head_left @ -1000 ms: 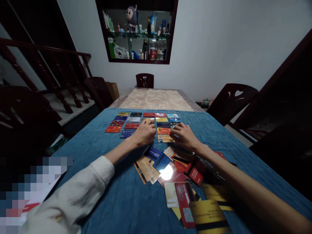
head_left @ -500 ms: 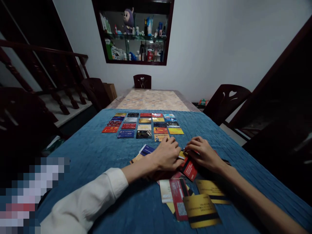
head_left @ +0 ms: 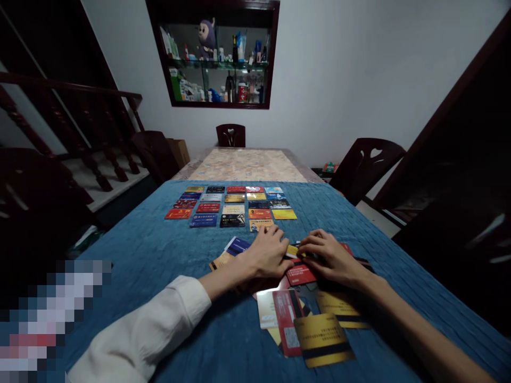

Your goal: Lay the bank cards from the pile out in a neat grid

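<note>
Several plastic cards lie in a neat grid (head_left: 231, 206) on the blue tablecloth (head_left: 159, 255). Nearer to me is a loose pile of cards (head_left: 303, 319), gold, red and blue. My left hand (head_left: 267, 255) rests on that pile, fingers curled down onto the cards. My right hand (head_left: 329, 258) lies beside it, fingertips pressing on a yellow card (head_left: 293, 250) between the two hands. A red card (head_left: 300, 274) lies just under both hands.
Dark wooden chairs stand at the far end (head_left: 230, 135), at the left (head_left: 155, 154) and at the right (head_left: 365, 165). A stair railing (head_left: 72, 122) runs along the left. A wall cabinet (head_left: 213, 53) holds bottles and a plush toy.
Both hands pulled back from the card grid to the loose pile nearer me. A yellow card now lies at the grid's right end. The hands have closed in on a yellow card.
</note>
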A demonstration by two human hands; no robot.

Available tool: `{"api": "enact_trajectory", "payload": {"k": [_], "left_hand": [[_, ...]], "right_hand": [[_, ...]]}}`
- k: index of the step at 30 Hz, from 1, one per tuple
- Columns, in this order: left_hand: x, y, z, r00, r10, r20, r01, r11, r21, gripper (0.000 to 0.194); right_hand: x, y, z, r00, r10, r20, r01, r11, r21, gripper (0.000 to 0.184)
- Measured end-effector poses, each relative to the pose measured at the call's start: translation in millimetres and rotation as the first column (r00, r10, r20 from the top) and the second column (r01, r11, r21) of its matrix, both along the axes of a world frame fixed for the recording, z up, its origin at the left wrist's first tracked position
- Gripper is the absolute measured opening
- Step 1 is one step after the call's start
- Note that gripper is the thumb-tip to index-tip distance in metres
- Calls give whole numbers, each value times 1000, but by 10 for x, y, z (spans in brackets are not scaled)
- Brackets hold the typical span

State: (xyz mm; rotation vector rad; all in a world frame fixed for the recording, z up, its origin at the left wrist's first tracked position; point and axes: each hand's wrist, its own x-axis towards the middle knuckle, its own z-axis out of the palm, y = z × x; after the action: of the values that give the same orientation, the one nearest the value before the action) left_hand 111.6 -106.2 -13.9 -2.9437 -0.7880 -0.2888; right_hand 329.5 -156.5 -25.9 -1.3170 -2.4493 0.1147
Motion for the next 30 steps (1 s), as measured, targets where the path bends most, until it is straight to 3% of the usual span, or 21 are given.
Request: {"api": "enact_trajectory", "payload": {"k": [5,15,25,30], "left_hand": [[-29,21,-5,1000,27,-8,-27,1000,5,35],[-42,3,56,998,-39,-39,39,999,4,21],[-65,-29,111,991,-133,-34,130,989,-77,33],[-55,-64,126,986,-161,-32,157,982,-107,27]], "right_hand": [[0,-68,67,1000,22,11,-21,999,-37,25],[4,-121,119,995,41,86,-35,997,-74,49],[-15,-151,158,997,32,66,-27,996,-81,36],[-13,-159,169,998,20,58,-15,996,-82,32]]}}
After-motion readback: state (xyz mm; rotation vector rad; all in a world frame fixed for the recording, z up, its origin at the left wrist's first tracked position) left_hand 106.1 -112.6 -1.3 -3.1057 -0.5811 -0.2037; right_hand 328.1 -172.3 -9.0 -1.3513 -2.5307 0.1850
